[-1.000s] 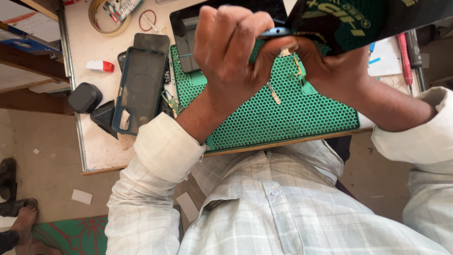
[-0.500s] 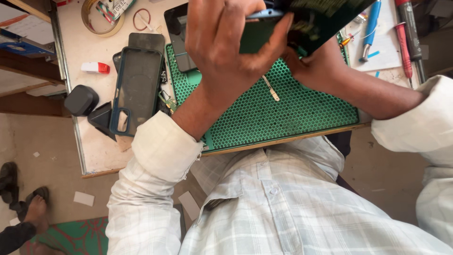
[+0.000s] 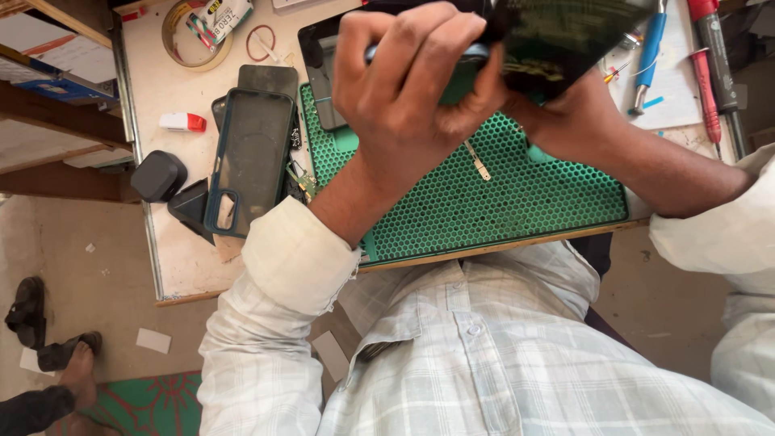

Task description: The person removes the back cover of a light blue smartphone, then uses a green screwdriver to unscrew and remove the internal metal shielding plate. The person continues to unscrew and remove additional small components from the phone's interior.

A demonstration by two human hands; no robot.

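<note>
Hands met close under the camera: the left hand curled, fingers pinching a dark flat phone against the right hand, whose fingers were hidden. Prying seemed underway, needing steady pressure. Beyond lay the green honeycomb mat on the worktop.

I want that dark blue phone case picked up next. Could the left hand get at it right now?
Probably not at once: the left hand is clamped on the phone. The phone case lies open on the table, nothing over it.
</note>
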